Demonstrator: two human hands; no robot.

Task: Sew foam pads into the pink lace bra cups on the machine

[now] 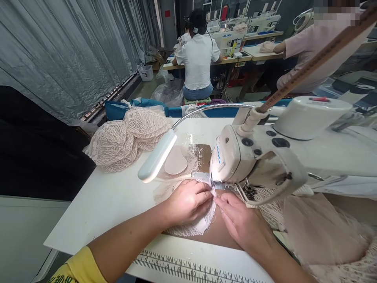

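A white-and-beige lace bra cup [202,227] lies below the needle area of a white JUKI sewing machine [231,161]. My left hand [188,201] rests over the cup, its fingers curled and closed on the fabric close to the presser foot. On the cup's right edge, the thumb and forefinger of my right hand [243,222] are pinched together near the needle. Both hands touch the same piece. Just behind them lies another lace piece with a smooth pale oval pad [176,161]. My left palm covers part of the cup, and the needle itself is hidden.
Stacked lace cups [118,145] sit at the table's back left. A lamp [157,155] on a bendy neck hangs over the table [118,204]. Sheer lace fabric [315,228] is heaped at right. A printed ruler strip [188,267] runs along the front. Two people sit farther back.
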